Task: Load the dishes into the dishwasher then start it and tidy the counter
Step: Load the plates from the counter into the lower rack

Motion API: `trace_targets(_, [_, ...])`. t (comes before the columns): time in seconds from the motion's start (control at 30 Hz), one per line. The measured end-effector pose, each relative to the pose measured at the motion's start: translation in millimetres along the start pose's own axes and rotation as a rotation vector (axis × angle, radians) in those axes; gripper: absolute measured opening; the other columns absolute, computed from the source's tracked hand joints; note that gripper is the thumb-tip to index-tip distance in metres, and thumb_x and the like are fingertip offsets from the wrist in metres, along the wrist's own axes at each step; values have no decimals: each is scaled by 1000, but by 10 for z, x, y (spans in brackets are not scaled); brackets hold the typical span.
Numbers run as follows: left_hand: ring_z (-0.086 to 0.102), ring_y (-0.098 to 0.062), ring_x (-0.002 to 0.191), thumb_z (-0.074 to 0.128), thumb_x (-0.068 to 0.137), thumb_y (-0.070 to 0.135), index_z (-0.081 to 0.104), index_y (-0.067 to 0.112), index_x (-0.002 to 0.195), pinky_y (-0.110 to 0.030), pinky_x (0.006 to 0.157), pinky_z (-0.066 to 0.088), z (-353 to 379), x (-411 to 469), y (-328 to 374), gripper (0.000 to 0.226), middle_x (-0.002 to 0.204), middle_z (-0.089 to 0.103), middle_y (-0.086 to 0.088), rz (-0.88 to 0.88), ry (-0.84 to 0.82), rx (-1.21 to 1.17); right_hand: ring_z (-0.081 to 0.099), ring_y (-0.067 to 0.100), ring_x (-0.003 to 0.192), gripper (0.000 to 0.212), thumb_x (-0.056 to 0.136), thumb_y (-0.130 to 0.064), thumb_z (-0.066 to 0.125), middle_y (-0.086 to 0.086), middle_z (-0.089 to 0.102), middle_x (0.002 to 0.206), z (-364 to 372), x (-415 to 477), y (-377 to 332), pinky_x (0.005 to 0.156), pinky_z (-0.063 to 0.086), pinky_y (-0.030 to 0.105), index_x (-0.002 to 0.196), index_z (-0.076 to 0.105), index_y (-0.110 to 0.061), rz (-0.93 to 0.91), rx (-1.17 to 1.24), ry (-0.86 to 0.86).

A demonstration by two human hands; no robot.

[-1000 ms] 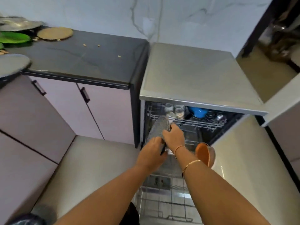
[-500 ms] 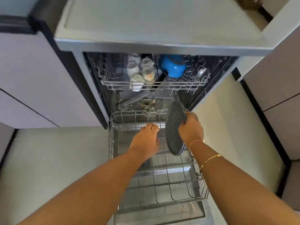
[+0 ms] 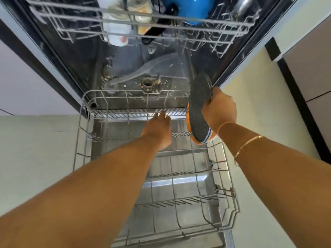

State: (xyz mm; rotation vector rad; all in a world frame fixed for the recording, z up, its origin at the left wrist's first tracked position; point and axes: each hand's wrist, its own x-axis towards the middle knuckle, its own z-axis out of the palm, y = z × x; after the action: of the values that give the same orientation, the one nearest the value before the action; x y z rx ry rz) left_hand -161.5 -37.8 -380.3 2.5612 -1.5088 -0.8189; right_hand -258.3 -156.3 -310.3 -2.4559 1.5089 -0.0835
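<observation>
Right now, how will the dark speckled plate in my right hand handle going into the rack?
Probably stiff: the plate holds its flat shape though the right hand grips one edge. Round and on edge, it may roll or tip unless set between the lower rack tines. Its matte surface likely isn't slippery.

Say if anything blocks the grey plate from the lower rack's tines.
No dish: the lower rack shows bare tine rows. The left hand reaches over the rear row beside the grey plate in the right hand; an orange dish lies against it.
</observation>
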Motion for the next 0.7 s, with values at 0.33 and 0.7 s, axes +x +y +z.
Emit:
trace_targets(0.33, [0, -28, 146, 40, 95, 10, 2, 3, 150, -37, 119, 10, 507, 365, 167, 67, 158, -8, -12, -8, -156, 7, 61, 37, 86, 28, 92, -15, 48, 15, 64, 97, 375, 247, 167, 79, 56, 49, 120, 51, -12, -28, 87, 36])
trace_targets(0.7, [3, -31, 146, 42, 94, 10, -2, 0, 149, -39, 119, 9, 724, 432, 130, 71, 157, -6, -17, -17, -195, 62, 57, 26, 81, 27, 91, -5, 47, 1, 57, 88, 495, 305, 122, 74, 50, 33, 115, 55, -14, -32, 180, -5])
